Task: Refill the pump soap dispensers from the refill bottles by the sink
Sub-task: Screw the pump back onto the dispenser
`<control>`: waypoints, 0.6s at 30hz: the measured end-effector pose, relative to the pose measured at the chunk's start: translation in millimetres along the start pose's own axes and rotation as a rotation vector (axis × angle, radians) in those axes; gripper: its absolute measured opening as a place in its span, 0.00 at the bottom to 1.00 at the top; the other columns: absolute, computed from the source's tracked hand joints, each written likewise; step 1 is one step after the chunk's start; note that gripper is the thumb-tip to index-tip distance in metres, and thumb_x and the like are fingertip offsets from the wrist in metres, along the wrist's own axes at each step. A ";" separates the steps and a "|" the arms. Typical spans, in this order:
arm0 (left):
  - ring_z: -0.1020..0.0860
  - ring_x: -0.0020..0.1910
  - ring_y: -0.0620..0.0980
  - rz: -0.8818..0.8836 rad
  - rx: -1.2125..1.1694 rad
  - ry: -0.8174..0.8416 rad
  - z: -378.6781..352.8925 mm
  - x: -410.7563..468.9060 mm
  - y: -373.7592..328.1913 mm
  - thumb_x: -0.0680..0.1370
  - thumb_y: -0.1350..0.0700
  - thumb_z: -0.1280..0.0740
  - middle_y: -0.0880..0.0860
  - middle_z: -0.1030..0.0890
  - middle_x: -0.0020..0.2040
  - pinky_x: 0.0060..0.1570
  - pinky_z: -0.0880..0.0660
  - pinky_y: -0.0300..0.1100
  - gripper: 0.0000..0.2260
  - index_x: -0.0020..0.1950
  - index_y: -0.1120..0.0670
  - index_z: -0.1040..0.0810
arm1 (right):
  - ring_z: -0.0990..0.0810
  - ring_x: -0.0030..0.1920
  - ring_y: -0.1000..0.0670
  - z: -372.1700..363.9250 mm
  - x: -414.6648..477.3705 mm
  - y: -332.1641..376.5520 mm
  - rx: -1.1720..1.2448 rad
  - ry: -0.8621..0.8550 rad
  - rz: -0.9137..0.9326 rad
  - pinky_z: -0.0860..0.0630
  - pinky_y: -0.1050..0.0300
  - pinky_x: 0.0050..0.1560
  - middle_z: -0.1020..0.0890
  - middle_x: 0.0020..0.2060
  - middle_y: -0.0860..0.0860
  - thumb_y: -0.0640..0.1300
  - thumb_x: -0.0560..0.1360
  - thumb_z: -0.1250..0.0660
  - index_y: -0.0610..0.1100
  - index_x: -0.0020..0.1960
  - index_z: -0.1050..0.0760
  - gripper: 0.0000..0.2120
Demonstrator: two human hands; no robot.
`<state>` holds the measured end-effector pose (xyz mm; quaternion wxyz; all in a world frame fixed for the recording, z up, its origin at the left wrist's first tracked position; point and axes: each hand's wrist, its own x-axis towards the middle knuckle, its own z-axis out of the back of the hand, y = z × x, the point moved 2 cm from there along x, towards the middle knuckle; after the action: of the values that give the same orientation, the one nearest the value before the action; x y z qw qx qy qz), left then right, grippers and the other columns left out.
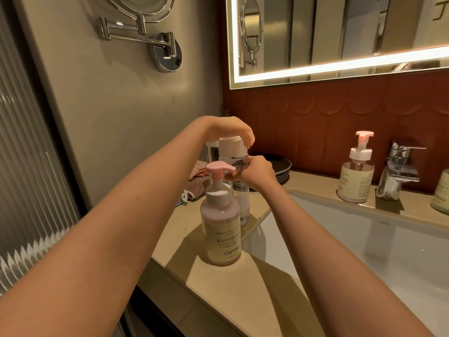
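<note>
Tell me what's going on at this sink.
A person is working on a clear bottle on the counter beside the sink. The left hand curls over its white cap and the right hand grips the bottle just below, apparently to unscrew it. The cap looks on. A pink-topped pump dispenser stands closed in front, and a second dispenser stands by the tap.
</note>
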<state>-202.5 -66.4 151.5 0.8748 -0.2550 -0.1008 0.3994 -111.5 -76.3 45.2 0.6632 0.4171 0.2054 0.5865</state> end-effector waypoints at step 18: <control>0.28 0.53 0.49 0.174 0.464 -0.049 4.7 0.1 5.9 0.77 0.50 0.35 0.53 0.28 0.57 0.40 0.29 0.37 0.20 0.67 0.56 0.32 | 0.23 0.45 0.50 1.2 -1.8 1.1 -0.001 0.000 0.010 0.30 0.57 0.37 0.21 0.45 0.49 0.53 0.66 0.24 0.41 0.58 0.24 0.25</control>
<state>-208.1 -61.4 152.3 0.8695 -0.0453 -0.0056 0.4918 -111.7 -78.4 46.3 0.6603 0.4179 0.2029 0.5901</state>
